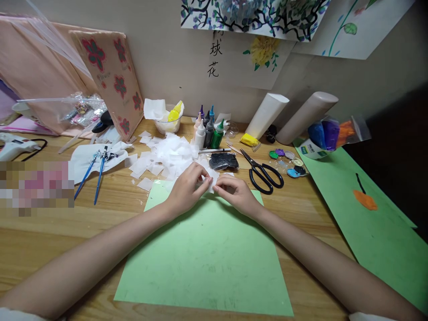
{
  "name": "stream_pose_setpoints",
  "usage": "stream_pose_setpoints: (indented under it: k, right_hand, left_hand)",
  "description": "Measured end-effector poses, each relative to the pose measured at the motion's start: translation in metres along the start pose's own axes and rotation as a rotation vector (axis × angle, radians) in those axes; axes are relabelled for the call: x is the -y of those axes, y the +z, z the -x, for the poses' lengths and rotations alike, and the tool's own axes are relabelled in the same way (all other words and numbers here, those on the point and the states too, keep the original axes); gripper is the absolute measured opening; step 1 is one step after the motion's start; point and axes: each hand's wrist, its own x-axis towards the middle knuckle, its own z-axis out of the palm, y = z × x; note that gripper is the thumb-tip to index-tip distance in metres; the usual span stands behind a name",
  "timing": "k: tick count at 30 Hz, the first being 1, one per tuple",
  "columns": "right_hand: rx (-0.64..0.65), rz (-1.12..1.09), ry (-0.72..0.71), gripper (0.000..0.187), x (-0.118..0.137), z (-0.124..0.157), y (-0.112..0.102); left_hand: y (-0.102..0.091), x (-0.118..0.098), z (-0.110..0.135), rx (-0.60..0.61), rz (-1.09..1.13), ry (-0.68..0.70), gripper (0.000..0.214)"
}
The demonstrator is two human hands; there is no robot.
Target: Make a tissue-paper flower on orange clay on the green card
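Note:
My left hand pinches a small white paper piece between thumb and fingertips. The fingertips of my right hand close on the same piece from the other side. Both hands are over the far edge of a green paper sheet. Just behind my left hand lies a loose heap of white paper squares. A small clear packet of something black sits beyond the fingertips. Black-handled scissors rest to the right of my right hand.
Paint bottles and a clear bowl stand near the wall. Two paintbrushes lie on a stained tissue at left, near a glue gun. More green sheets, one bearing an orange shape, lie at right.

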Motion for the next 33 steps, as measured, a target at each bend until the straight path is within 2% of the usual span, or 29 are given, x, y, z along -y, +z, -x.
stream_pose_setpoints:
  k: [3,7,13,21,33]
  right_hand:
    - [-0.056,-0.007,0.036,0.018,-0.0004,0.0004,0.0010]
    - [-0.134,-0.011,0.080,0.018,-0.0004,0.0007,0.0019]
    - [-0.096,-0.071,0.075,0.019,0.0000,0.0007,0.0015]
    - [-0.052,-0.063,0.050,0.024,0.0006,0.0016,0.0011]
    - [-0.072,-0.018,0.045,0.025,-0.0017,0.0013,0.0009]
  left_hand:
    - [0.0013,0.0010,0.0015,-0.055,-0.035,0.023,0.005]
    - [0.0026,-0.0002,0.0043,-0.167,-0.162,0.103,0.014]
    - [0.0025,-0.0042,0.0060,-0.064,-0.245,0.095,0.010]
    - [0.0023,-0.0037,0.0062,-0.088,-0.205,0.076,0.010]
    - [0.0012,-0.0043,0.0052,-0.107,-0.141,0.081,0.011]
